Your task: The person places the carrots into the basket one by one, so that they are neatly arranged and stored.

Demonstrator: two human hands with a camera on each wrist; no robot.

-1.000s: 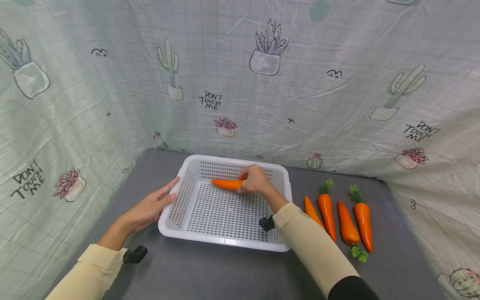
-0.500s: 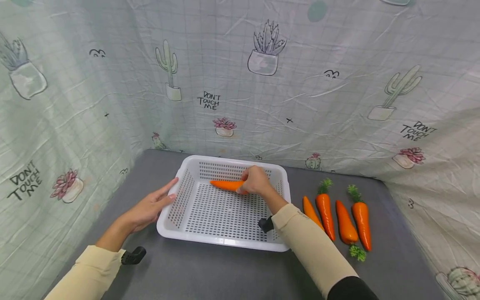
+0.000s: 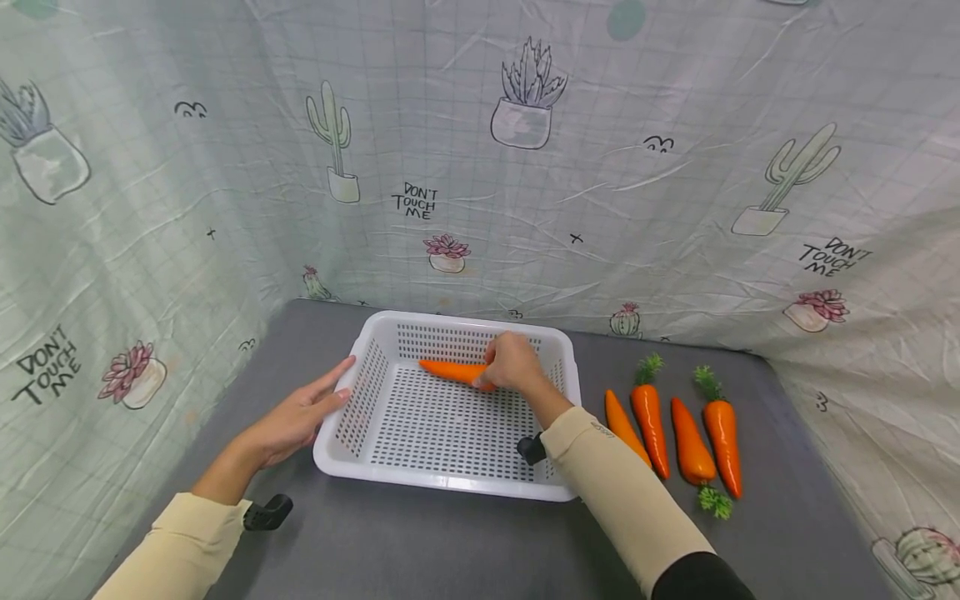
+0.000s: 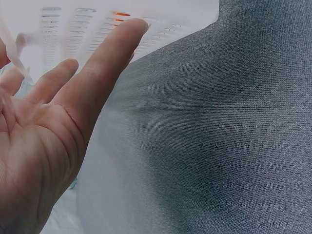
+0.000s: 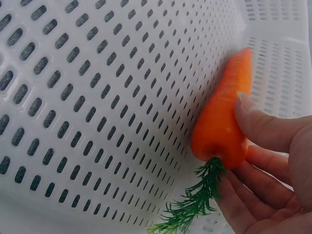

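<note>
A white perforated plastic basket (image 3: 450, 482) sits on the grey table. Inside it, along the far wall, lies an orange carrot (image 3: 448, 371) with its tip pointing left. My right hand (image 3: 513, 362) holds this carrot at its thick end, thumb on one side and fingers on the other. The green leafy top (image 5: 197, 200) shows in the right wrist view but is hidden by the hand in the head view. My left hand (image 3: 292, 421) rests against the basket's left side with extended fingers, the thumb (image 4: 105, 73) along the outer wall.
Several orange carrots lie in a row right of the basket, among them one leaf-up carrot (image 3: 723, 437) and one leaf-down carrot (image 3: 692, 446). My right forearm (image 3: 611, 492) crosses the basket's right rim. A patterned curtain (image 3: 465, 167) hangs behind and on both sides.
The hands, the carrot in the basket and the basket hold nearly the same places. Only the whole head view has shifted slightly.
</note>
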